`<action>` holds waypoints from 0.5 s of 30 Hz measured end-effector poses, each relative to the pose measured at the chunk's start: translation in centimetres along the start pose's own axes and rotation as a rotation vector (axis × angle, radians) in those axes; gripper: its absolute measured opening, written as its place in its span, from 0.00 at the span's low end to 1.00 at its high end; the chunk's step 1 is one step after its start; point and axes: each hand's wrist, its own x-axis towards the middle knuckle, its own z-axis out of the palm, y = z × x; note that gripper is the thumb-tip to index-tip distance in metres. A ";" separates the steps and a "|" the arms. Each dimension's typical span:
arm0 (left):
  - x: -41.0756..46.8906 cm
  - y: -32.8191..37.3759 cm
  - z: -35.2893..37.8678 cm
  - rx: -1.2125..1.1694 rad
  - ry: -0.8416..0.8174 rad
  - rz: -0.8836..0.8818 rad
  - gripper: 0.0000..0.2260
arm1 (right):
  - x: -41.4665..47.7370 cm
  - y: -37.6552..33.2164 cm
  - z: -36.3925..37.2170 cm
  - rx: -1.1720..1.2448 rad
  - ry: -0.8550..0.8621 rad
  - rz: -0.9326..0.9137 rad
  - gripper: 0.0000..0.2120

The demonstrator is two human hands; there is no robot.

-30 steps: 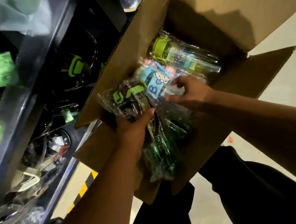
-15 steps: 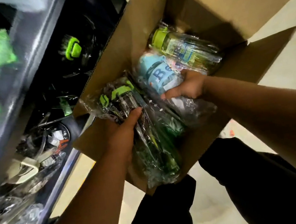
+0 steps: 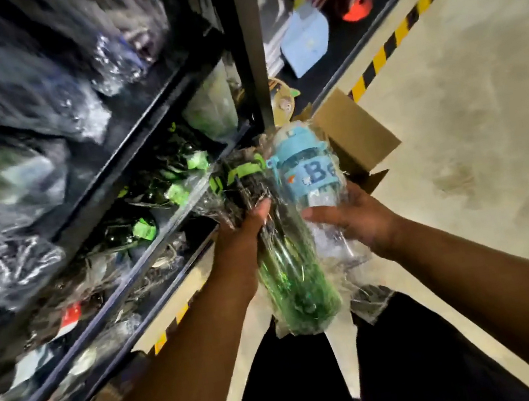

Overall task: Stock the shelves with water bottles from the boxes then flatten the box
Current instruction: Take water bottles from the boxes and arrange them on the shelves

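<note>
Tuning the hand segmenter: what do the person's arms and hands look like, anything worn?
Left hand and right hand are both bare: no gloves, rings or watch visible. Left forearm and right forearm bare too, no sleeves in frame.

Head view, downward, close over hands (image 3: 301,225)

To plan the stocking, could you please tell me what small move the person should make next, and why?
Probably carry the green bottle leftward onto the shelf: the left hand grips it right beside the shelf, the right hand holds the blue bottle, and similar green-lidded bottles already lie there.
</note>
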 end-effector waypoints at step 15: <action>-29.6 11.5 -1.1 -0.192 -0.045 0.502 0.32 | -23.0 -18.2 3.5 -0.304 -0.094 -0.506 0.39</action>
